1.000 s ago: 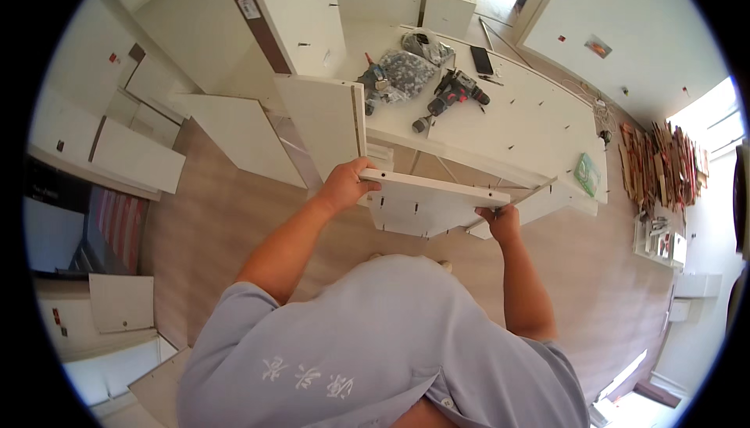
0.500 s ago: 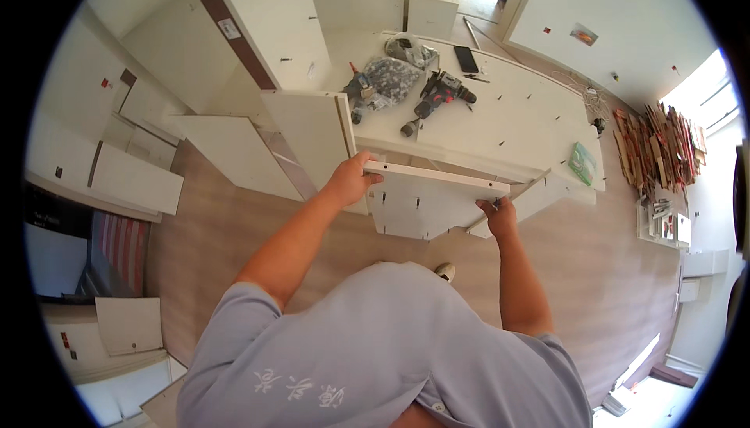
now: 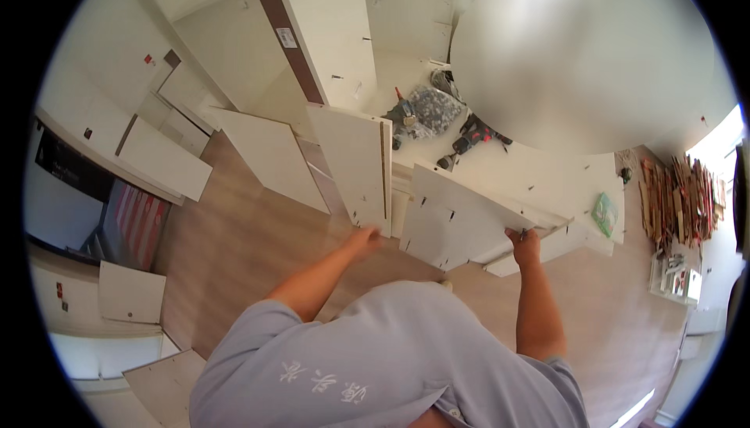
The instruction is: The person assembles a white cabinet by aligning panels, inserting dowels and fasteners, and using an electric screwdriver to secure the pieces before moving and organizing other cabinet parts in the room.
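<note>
Left hand (image 3: 362, 245) blurred, spread of fingers indiscernible; peg-studded white panel (image 3: 453, 219), just before desk (image 3: 558, 174), pinched at right edge by fingers of right hand (image 3: 525, 247). Farther off, 2 power tools (image 3: 474, 136) seen beside clear bag (image 3: 437, 109).

Head view, taken from the left of two fisheye cameras worn side by side on the person's head. The lens faces forward and steeply down: the grey shirt (image 3: 375, 350) fills the lower middle at close range, while the left hand (image 3: 364, 243) and right hand (image 3: 526, 244) appear farther off, near mid-frame. The wide field reaches beyond the floor (image 3: 223, 248) to the wood strips (image 3: 680, 201) at the right margin; straight edges bow toward the dark circular rim. A blurred pale oval (image 3: 578, 53) covers much of the upper right.
</note>
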`<state>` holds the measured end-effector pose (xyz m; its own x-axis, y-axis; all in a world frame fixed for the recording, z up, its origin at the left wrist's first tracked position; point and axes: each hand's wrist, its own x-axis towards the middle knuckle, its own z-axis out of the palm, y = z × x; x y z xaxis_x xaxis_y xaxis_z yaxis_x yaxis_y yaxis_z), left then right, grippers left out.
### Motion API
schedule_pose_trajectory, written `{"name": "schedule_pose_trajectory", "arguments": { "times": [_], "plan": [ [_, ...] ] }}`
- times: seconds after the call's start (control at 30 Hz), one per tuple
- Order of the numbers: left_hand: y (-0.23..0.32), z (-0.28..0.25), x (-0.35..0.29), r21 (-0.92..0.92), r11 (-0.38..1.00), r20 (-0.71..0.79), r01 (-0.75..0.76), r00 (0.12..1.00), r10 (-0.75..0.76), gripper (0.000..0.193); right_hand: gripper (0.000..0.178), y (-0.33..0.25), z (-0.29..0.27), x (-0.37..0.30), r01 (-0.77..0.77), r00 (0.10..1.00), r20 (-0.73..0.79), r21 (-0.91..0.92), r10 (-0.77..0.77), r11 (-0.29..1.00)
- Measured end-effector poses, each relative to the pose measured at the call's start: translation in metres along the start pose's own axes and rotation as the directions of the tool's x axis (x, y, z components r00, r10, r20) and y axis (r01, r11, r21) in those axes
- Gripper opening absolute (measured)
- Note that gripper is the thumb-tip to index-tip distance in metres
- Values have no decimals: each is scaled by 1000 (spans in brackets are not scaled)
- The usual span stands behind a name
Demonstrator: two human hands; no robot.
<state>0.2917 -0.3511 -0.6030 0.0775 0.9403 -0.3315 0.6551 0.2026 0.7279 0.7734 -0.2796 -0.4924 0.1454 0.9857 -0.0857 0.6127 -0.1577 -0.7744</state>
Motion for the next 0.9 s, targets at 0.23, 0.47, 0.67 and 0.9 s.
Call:
{"name": "schedule_pose_trajectory", "arguments": {
  "times": [0.23, 0.47, 0.67, 0.9],
  "plan": [
    [-183, 30, -247, 443, 722, 278, 532, 683, -675, 45, 37, 44, 10, 70, 33, 996, 64, 328, -57, 944],
    [-129, 44, -293, -109, 566, 131, 817, 577, -807, 45, 34, 28, -8, 113, 20, 996, 87, 68, -25, 997],
    [4, 62, -181, -283, 768, -111, 575, 776, -621, 48, 35, 53, -7, 147, 47, 988, 135, 215, -77, 975],
    [59, 64, -132, -187, 899, -105, 396, 902, -419, 46, 39, 48, -11, 179, -13, 988, 151, 8, 12, 1000]
  ]
}}
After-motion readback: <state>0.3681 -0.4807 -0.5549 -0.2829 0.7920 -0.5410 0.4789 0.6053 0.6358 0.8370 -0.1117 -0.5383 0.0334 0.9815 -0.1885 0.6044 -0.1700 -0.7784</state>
